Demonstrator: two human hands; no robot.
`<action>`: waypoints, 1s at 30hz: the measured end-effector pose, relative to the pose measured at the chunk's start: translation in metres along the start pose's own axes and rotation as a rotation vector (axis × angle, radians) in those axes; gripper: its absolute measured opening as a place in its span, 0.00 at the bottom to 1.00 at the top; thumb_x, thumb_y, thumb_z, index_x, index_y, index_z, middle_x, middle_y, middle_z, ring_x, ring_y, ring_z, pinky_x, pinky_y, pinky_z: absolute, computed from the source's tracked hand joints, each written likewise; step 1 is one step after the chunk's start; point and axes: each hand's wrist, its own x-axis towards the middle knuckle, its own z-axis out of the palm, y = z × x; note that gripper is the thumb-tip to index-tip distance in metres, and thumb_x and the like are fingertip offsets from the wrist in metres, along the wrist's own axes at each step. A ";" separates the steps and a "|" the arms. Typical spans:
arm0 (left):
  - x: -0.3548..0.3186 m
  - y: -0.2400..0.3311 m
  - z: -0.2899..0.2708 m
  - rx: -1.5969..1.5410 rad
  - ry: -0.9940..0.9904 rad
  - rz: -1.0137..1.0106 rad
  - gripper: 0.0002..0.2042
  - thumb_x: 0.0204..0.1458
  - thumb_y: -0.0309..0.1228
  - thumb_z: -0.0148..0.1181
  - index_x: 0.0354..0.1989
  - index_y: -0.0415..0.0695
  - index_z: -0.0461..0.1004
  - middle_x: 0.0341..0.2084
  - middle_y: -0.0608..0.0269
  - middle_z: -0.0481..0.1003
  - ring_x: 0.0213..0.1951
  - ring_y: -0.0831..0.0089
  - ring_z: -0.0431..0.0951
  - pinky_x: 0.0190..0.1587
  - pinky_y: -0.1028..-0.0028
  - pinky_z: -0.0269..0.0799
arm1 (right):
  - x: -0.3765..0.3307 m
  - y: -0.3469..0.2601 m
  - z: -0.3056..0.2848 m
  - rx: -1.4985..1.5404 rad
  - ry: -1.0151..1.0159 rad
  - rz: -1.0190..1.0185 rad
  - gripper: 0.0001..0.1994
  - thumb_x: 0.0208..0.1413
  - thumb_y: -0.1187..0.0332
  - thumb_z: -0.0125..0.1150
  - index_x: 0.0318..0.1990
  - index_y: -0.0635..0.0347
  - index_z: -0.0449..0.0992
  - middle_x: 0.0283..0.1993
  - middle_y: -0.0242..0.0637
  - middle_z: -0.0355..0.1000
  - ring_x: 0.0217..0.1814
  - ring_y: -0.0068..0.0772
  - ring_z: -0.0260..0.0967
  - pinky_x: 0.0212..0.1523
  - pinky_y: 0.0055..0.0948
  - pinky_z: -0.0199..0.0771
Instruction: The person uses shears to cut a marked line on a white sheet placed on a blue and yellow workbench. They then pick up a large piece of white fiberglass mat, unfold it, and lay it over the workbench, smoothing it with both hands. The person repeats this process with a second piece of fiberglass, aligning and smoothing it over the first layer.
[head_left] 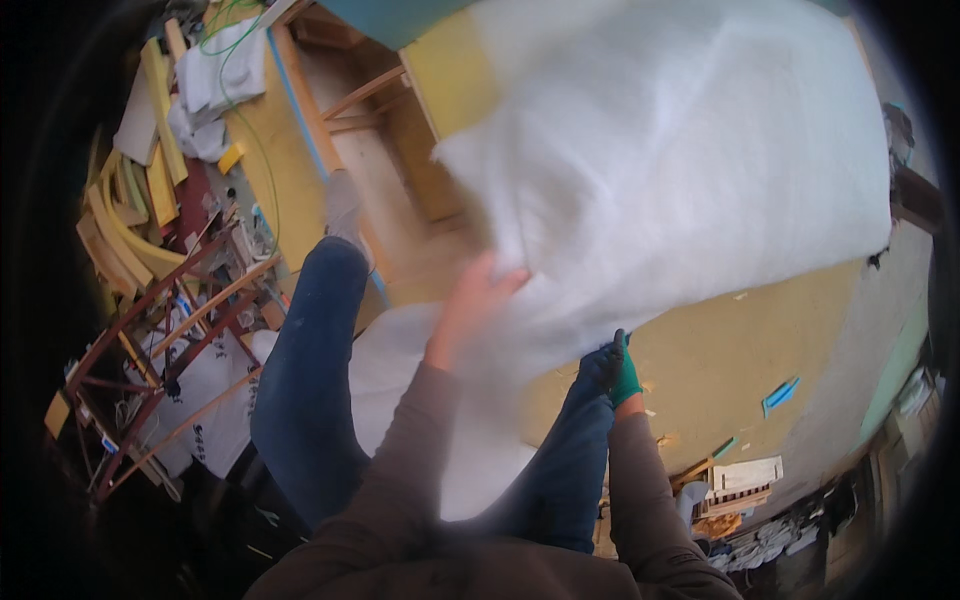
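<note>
Well off to the left of my left hand (475, 300), and lower, a white plastic sack or wrapper (215, 395) lies crumpled under a reddish wooden frame (190, 320). It has small dark print on it, and the bars hide part of it. To the right of my gloved right hand (622, 375), a small blue strip (780, 394), perhaps a label, lies flat on the yellow surface (720, 350). I can see no signs or screens.

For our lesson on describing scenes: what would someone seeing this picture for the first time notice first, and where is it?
A big white fleecy sheet fills the upper right, held up by the bare left hand and the green-gloved right hand at its lower edge. Beneath it spreads yellow foam padding; reddish wooden frames clutter the left.
</note>
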 end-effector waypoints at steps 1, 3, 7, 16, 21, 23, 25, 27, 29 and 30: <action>-0.005 0.008 0.004 0.004 0.021 -0.036 0.20 0.66 0.33 0.64 0.63 0.39 0.76 0.51 0.60 0.83 0.51 0.73 0.81 0.58 0.69 0.74 | 0.011 -0.003 0.008 0.064 -0.003 0.035 0.48 0.59 0.30 0.66 0.74 0.56 0.59 0.70 0.41 0.67 0.68 0.45 0.70 0.54 0.57 0.78; -0.008 0.016 0.006 0.019 0.078 -0.041 0.21 0.64 0.34 0.65 0.63 0.38 0.76 0.51 0.56 0.83 0.52 0.68 0.82 0.58 0.67 0.75 | 0.024 -0.012 0.027 0.119 -0.060 0.056 0.55 0.57 0.28 0.65 0.79 0.58 0.51 0.79 0.44 0.56 0.77 0.51 0.62 0.63 0.62 0.73; 0.013 -0.001 -0.004 0.180 0.266 0.131 0.21 0.64 0.34 0.65 0.62 0.39 0.74 0.52 0.52 0.81 0.54 0.58 0.82 0.59 0.63 0.75 | 0.032 -0.032 0.051 -0.041 -0.140 0.059 0.55 0.54 0.28 0.69 0.78 0.56 0.54 0.81 0.45 0.54 0.76 0.53 0.63 0.64 0.60 0.72; 0.137 -0.083 -0.042 0.279 0.437 -0.101 0.24 0.63 0.36 0.64 0.67 0.48 0.69 0.53 0.45 0.80 0.55 0.50 0.81 0.58 0.58 0.76 | -0.001 -0.067 0.039 -0.577 -0.094 0.017 0.37 0.59 0.34 0.66 0.64 0.54 0.72 0.60 0.42 0.75 0.54 0.44 0.78 0.46 0.47 0.79; 0.123 -0.076 -0.044 0.414 0.229 -0.131 0.16 0.57 0.40 0.71 0.48 0.44 0.80 0.53 0.46 0.79 0.57 0.42 0.78 0.57 0.50 0.75 | -0.021 -0.082 0.042 -0.710 -0.187 -0.022 0.31 0.62 0.38 0.65 0.55 0.56 0.78 0.48 0.39 0.81 0.42 0.36 0.81 0.41 0.41 0.80; 0.099 -0.068 -0.031 0.550 0.414 -0.063 0.13 0.56 0.40 0.72 0.38 0.43 0.80 0.47 0.50 0.79 0.52 0.43 0.79 0.52 0.49 0.75 | -0.022 -0.078 0.040 -0.785 -0.249 -0.061 0.28 0.63 0.39 0.66 0.52 0.57 0.80 0.43 0.37 0.82 0.38 0.33 0.81 0.39 0.39 0.81; 0.072 -0.059 -0.017 0.525 0.540 0.041 0.13 0.53 0.38 0.73 0.36 0.43 0.78 0.41 0.51 0.76 0.48 0.44 0.78 0.47 0.48 0.74 | -0.019 -0.068 0.035 -0.909 -0.388 -0.263 0.27 0.64 0.40 0.66 0.50 0.58 0.80 0.41 0.35 0.82 0.37 0.32 0.81 0.38 0.36 0.80; 0.047 -0.050 -0.002 0.504 0.614 0.153 0.13 0.51 0.36 0.75 0.34 0.43 0.77 0.38 0.51 0.74 0.45 0.46 0.76 0.44 0.48 0.72 | -0.015 -0.056 0.028 -0.966 -0.477 -0.381 0.26 0.65 0.41 0.65 0.49 0.58 0.81 0.39 0.35 0.81 0.36 0.31 0.81 0.37 0.35 0.80; 0.027 -0.044 0.012 0.493 0.683 0.313 0.13 0.50 0.34 0.75 0.33 0.42 0.75 0.37 0.51 0.72 0.44 0.47 0.75 0.43 0.49 0.70 | -0.015 -0.047 0.025 -0.967 -0.480 -0.350 0.24 0.66 0.42 0.65 0.48 0.58 0.81 0.39 0.34 0.81 0.36 0.30 0.80 0.36 0.34 0.80; 0.020 -0.042 0.017 0.490 0.667 0.298 0.13 0.50 0.33 0.75 0.32 0.42 0.74 0.37 0.51 0.72 0.44 0.46 0.76 0.42 0.49 0.70 | -0.018 -0.045 0.026 -0.960 -0.476 -0.321 0.24 0.66 0.43 0.65 0.47 0.57 0.81 0.38 0.34 0.81 0.36 0.30 0.80 0.36 0.34 0.81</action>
